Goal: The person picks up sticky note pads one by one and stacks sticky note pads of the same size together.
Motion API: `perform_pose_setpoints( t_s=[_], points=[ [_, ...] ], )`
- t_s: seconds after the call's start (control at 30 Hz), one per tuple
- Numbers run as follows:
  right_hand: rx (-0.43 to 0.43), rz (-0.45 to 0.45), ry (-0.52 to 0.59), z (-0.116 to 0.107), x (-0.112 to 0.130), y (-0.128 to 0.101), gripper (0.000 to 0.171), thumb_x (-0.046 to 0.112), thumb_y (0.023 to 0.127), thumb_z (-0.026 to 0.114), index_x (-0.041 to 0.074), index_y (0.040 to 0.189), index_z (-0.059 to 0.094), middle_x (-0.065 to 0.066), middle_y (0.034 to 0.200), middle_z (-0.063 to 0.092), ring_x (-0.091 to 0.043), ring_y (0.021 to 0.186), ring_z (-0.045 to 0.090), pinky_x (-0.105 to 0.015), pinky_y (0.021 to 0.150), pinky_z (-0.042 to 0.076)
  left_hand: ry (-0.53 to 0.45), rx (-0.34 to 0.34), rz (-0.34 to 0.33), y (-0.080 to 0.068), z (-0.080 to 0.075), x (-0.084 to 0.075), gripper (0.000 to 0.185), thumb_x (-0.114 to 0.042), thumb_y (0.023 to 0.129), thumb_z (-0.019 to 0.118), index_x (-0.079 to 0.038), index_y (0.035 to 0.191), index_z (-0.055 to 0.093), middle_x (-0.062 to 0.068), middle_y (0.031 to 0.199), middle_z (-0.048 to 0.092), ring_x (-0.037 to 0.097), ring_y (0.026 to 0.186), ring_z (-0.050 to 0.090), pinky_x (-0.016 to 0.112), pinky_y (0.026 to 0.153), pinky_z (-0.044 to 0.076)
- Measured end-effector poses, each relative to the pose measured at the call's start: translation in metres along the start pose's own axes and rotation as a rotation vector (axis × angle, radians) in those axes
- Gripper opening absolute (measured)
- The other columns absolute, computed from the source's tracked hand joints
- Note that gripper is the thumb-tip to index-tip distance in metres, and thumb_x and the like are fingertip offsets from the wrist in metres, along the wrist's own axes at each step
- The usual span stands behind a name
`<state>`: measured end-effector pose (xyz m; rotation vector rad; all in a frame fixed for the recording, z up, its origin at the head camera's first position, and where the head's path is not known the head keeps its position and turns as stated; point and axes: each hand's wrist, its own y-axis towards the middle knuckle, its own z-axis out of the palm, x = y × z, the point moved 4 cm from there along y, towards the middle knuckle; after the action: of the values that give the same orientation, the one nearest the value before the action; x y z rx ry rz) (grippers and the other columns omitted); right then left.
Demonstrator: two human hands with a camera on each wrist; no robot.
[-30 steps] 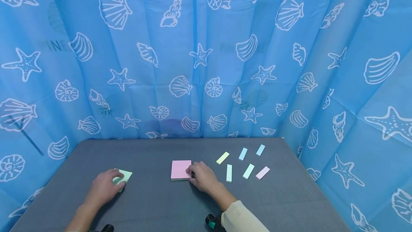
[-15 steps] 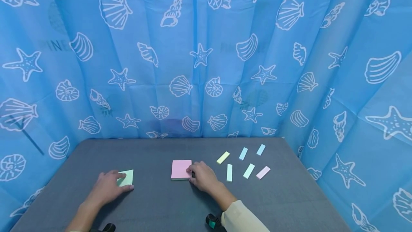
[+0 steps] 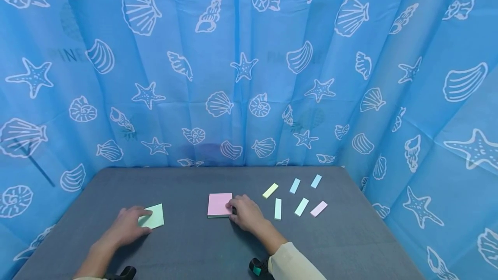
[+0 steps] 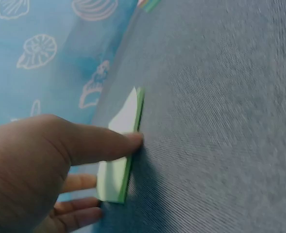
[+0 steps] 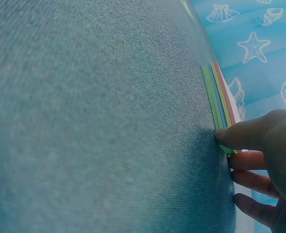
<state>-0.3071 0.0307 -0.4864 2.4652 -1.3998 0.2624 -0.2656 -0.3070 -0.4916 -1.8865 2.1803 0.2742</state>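
Overall: grey counter (image 3: 194,245), blue seashell curtain (image 3: 241,68) behind & at sides. Left hand (image 3: 126,227) fingers flat on green note (image 3: 154,217); right hand (image 3: 245,213) pinching pink pad (image 3: 219,205). Six strips (image 3: 295,195) alongside.

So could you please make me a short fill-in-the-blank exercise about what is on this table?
1. The left hand rests on a ____ sticky note.
2. The right hand touches a pad whose top sheet is ____.
3. Right of that pad lie ____ small paper strips.

Missing words: green; pink; six
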Motion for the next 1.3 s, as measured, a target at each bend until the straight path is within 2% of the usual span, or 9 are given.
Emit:
perform_pose_setpoints(
  t_s=[0.1,0.33,0.43,0.6,0.73,0.83,0.93,1.1,1.3],
  points=[
    [0.0,0.001,0.001,-0.001,0.0,0.0,0.024,0.021,0.086,0.076,0.017,0.109,0.072,0.005,0.097,0.064,-0.012,0.086,0.05,-0.031,0.076,0.047,-0.008,-0.043,0.0,-0.001,0.001,0.003,0.048,-0.03,0.076,0.081,-0.001,0.113,0.07,0.027,0.114,0.06,0.047,0.106,0.053,0.058,0.086,0.038],
    [-0.008,-0.012,-0.007,-0.001,0.001,0.001,0.025,0.022,0.086,0.077,0.017,0.11,0.072,0.005,0.1,0.065,-0.012,0.087,0.05,-0.03,0.077,0.047,0.078,-0.144,-0.067,0.002,0.006,0.002,0.055,-0.05,0.078,0.076,-0.005,0.11,0.071,0.021,0.106,0.062,0.043,0.1,0.053,0.06,0.084,0.04],
    [-0.006,-0.007,-0.002,-0.002,0.001,0.001,0.025,0.021,0.085,0.077,0.017,0.109,0.072,0.005,0.099,0.064,-0.012,0.086,0.05,-0.03,0.077,0.047,0.084,-0.153,-0.063,0.008,0.009,0.002,0.054,-0.049,0.078,0.076,-0.003,0.107,0.07,0.021,0.106,0.063,0.044,0.103,0.055,0.06,0.087,0.04],
    [-0.004,-0.005,-0.002,-0.001,0.0,0.001,0.025,0.021,0.086,0.077,0.017,0.11,0.072,0.005,0.1,0.065,-0.012,0.086,0.05,-0.03,0.077,0.047,0.041,-0.143,-0.025,0.016,0.011,0.002,0.044,-0.041,0.079,0.077,-0.003,0.1,0.069,0.02,0.107,0.065,0.043,0.105,0.055,0.058,0.089,0.04],
    [-0.006,-0.005,0.002,-0.001,0.0,0.0,0.025,0.021,0.086,0.077,0.016,0.11,0.072,0.004,0.1,0.065,-0.012,0.086,0.05,-0.03,0.078,0.047,0.056,-0.145,0.004,0.019,0.009,0.0,0.038,-0.039,0.078,0.078,-0.006,0.096,0.069,0.015,0.101,0.067,0.037,0.096,0.057,0.056,0.083,0.042],
    [-0.001,0.001,0.004,-0.001,0.0,0.0,0.024,0.02,0.086,0.076,0.016,0.11,0.072,0.005,0.1,0.065,-0.012,0.087,0.05,-0.03,0.078,0.047,0.065,-0.136,-0.002,0.022,0.008,-0.001,0.039,-0.039,0.077,0.078,-0.007,0.097,0.069,0.013,0.099,0.067,0.033,0.091,0.057,0.054,0.079,0.043],
    [0.004,0.002,0.004,-0.001,-0.001,0.0,0.025,0.021,0.086,0.076,0.016,0.11,0.072,0.004,0.101,0.065,-0.012,0.087,0.05,-0.03,0.078,0.047,0.042,-0.125,-0.034,0.023,0.008,0.0,0.042,-0.04,0.077,0.078,-0.007,0.101,0.069,0.015,0.101,0.067,0.034,0.092,0.057,0.055,0.079,0.043],
    [0.001,-0.007,0.002,-0.001,-0.001,0.0,0.025,0.023,0.086,0.076,0.017,0.11,0.072,0.005,0.1,0.064,-0.011,0.086,0.05,-0.029,0.077,0.047,-0.061,-0.141,-0.105,0.019,0.009,0.006,0.054,-0.045,0.08,0.076,-0.003,0.112,0.066,0.022,0.111,0.063,0.042,0.102,0.055,0.059,0.082,0.042],
    [-0.003,-0.01,0.0,0.0,-0.001,0.001,0.025,0.023,0.086,0.076,0.017,0.11,0.072,0.005,0.098,0.064,-0.011,0.086,0.05,-0.029,0.076,0.047,-0.119,-0.192,-0.103,0.016,0.009,0.011,0.058,-0.049,0.08,0.075,-0.003,0.114,0.066,0.025,0.113,0.062,0.043,0.102,0.055,0.058,0.081,0.043]
  ],
)
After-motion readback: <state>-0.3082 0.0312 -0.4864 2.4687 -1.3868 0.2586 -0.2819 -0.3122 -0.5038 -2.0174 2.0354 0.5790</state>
